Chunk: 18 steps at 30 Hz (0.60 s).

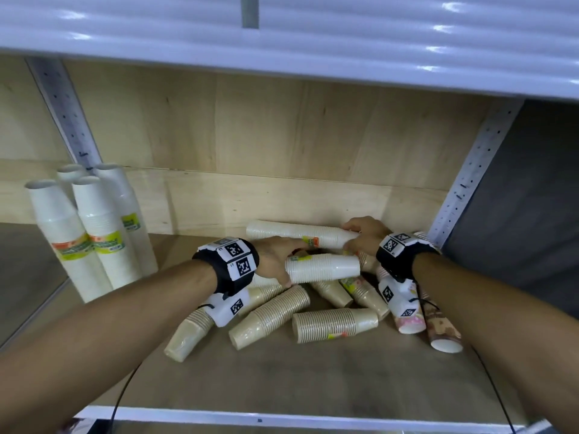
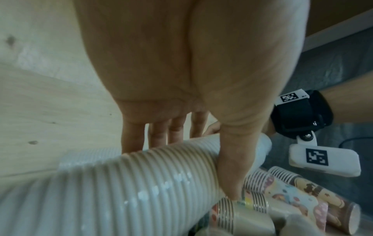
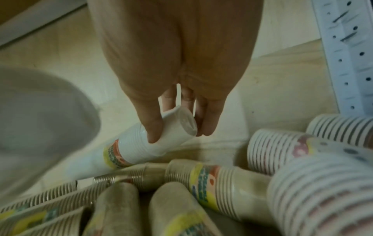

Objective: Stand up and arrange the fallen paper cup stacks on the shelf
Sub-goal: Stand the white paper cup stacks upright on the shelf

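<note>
Wooden shelf with pale wood back panel, white uprights.

The left hand is reaching down over a lying white cup stack, its thumb pressing on the ribbed side and the fingers going behind it. Patterned cup stacks are lying at lower right. The right wrist's black strap is showing beyond, against the wooden back panel.
</note>
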Motion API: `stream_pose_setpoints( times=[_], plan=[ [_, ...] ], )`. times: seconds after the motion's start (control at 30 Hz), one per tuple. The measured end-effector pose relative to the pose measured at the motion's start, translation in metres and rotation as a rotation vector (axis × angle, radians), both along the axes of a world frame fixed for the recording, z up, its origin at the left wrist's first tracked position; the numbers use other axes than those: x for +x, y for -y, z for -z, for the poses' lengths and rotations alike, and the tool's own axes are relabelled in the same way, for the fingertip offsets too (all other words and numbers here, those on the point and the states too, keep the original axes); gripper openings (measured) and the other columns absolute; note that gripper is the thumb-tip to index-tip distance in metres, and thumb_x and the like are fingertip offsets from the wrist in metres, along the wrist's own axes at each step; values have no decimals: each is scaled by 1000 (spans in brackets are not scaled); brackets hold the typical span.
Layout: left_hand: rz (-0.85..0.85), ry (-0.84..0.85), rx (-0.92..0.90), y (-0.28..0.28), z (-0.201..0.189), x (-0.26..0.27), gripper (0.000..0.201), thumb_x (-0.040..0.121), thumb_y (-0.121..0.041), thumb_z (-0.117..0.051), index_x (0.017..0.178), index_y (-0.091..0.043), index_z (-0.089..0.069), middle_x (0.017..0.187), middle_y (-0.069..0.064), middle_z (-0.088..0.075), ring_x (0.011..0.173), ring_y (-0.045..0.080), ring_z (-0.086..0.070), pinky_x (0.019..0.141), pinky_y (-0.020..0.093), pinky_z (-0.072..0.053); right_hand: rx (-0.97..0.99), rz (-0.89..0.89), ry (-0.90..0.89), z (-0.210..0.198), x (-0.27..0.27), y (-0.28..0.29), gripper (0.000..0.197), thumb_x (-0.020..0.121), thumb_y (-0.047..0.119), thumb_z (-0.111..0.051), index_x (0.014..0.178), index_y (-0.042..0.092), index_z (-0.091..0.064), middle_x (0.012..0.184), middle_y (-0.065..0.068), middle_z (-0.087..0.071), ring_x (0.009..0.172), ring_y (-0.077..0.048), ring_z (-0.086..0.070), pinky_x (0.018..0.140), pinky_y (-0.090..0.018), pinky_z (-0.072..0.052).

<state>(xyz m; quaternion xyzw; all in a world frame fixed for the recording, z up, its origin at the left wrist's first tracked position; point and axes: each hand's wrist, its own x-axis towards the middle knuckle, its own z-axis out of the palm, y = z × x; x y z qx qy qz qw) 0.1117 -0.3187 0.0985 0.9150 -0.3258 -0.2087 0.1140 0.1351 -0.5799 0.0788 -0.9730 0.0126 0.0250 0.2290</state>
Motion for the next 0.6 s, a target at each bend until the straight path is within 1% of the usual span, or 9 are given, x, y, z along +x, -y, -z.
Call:
stream_pose_setpoints(
  times=[0.07,0.13,0.17,0.23,0.27,0.37,0.47,0.53,0.6],
  plan=[
    [-10,28,-32,-8,-9,-3,89,79,-21,-78,151,-25,-27,144,-4,-44,125,15,-45,100,28,-39,8,3,28,-12,-1,-3,49,77,17,-75,125,18,-63,124,-2,-61,112,-21,-58,89,-27,-45],
    [-35,64,-85,-17,-19,-5,87,79,-21,-78,150,-23,-29,142,-4,-44,122,12,-44,98,24,-37,26,14,55,-27,-3,-9,44,79,9,-69,122,19,-64,124,-2,-61,111,-22,-58,88,-28,-46],
    [-55,85,-120,-22,-24,-5,84,79,-21,-78,148,-21,-32,139,-3,-46,121,13,-45,98,25,-38,27,16,76,-35,-2,-13,42,79,8,-67,120,20,-65,123,-2,-61,110,-22,-58,88,-29,-47],
    [-107,126,-198,-35,-34,-6,75,77,-21,-79,142,-20,-40,132,-1,-51,117,17,-49,96,29,-42,17,9,121,-52,-1,-23,34,78,12,-72,110,24,-68,118,-2,-64,105,-22,-59,88,-30,-47],
    [-135,143,-244,-40,-37,-6,71,76,-22,-80,138,-20,-44,127,-1,-53,113,18,-52,93,30,-44,21,10,137,-59,0,-27,34,76,16,-76,107,25,-67,115,-1,-64,103,-22,-59,86,-29,-46],
    [-235,200,-359,-63,-50,-7,61,76,-22,-80,127,-19,-47,115,-2,-56,103,18,-54,80,29,-45,3,-7,183,-81,2,-51,44,75,27,-79,116,23,-65,111,-2,-59,98,-21,-56,80,-26,-40],
    [-338,267,-458,-85,-61,-7,51,74,-20,-81,111,-17,-48,102,-1,-56,95,22,-56,68,29,-43,2,-34,256,-101,1,-78,42,79,24,-77,119,18,-64,102,0,-53,90,-18,-53,76,-25,-39],
    [-406,308,-522,-98,-66,-7,49,72,-18,-81,106,-17,-46,95,-1,-56,91,23,-56,65,29,-44,27,-62,304,-112,0,-97,42,80,21,-75,119,16,-63,104,0,-53,93,-18,-54,76,-25,-41],
    [-472,341,-574,-111,-70,-8,52,73,-17,-81,111,-14,-47,98,1,-57,92,25,-58,71,33,-49,87,-90,353,-123,-1,-120,41,81,16,-75,120,15,-62,113,-3,-58,105,-19,-58,83,-28,-47]
  ],
)
